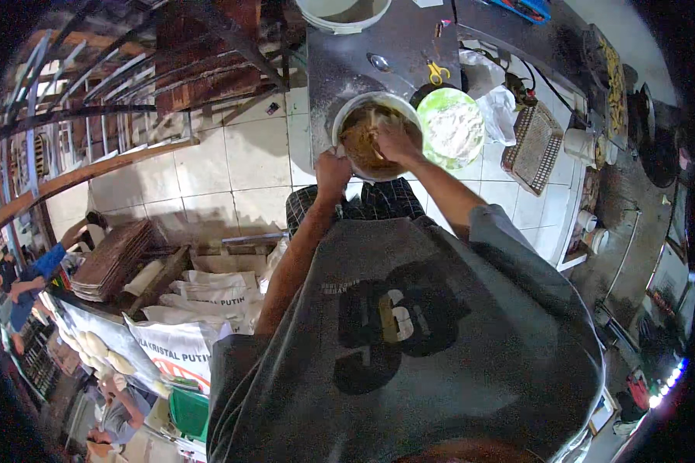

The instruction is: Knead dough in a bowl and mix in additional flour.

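A round white tub (338, 123) stands at the near edge of the dark table, with a wet brown mixture (357, 140) inside and a paler streak in it. My left hand (333, 171) is closed on the tub's left rim. My right hand (396, 143) reaches into the tub from the right, its fingers down in the mixture. Those fingertips are partly hidden, so their grip is unclear. Close to my right wrist, a green bowl (449, 163) holds a heap of white flour (453, 130).
On the dark table (336, 65) lie a spoon (378, 62) and yellow-handled scissors (436, 73); a white bucket (344, 27) stands farther back. A plastic bag (497, 112) and a perforated crate (534, 147) are at the right. White sacks (216, 289) lie behind on the left; other people work there.
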Motion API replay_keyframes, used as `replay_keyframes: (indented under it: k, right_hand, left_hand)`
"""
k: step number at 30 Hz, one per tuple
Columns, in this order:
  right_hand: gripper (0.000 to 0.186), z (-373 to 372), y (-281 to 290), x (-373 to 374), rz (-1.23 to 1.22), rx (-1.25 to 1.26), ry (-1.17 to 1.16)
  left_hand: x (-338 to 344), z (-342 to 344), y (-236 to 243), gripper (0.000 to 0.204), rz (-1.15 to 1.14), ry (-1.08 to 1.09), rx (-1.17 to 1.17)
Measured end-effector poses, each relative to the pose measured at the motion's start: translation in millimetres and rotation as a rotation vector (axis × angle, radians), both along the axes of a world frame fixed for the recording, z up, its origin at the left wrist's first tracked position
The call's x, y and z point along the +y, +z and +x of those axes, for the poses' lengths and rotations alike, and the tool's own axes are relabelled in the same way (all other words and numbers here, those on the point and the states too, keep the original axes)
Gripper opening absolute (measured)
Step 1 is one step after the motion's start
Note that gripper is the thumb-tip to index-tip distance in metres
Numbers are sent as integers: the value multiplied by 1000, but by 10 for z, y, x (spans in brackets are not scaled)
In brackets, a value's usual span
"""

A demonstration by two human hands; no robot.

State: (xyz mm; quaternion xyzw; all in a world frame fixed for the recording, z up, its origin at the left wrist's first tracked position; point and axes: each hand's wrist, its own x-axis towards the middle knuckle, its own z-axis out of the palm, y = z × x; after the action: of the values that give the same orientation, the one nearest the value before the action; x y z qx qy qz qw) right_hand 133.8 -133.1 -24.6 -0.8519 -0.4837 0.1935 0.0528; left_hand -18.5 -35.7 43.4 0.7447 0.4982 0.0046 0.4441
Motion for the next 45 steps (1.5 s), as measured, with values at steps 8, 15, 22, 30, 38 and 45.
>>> replay_keyframes:
  k: [8,15,22,30,38,45]
  right_hand:
    - [54,-134,436,230,200,1186,-963]
    - [40,-32,944,171,143,337,-519]
    - [37,-351,553,241,-45,203,54]
    - [35,-453,1022,121,-60,207,150]
    - [35,-147,1009,456,-336,473,122]
    - [40,-180,1691,115,150,295,-93]
  left_hand:
    - [134,6,-217,22,136,-313,-7]
    - [116,98,-2,19,272,-279,74]
    - [206,134,-56,16,408,-327,-58]
    - [243,72,-121,24,216,-296,-29]
    - [138,-98,-422,30,-193,-65,-94]
    - [-14,-99,-582,37,-973,236,-458]
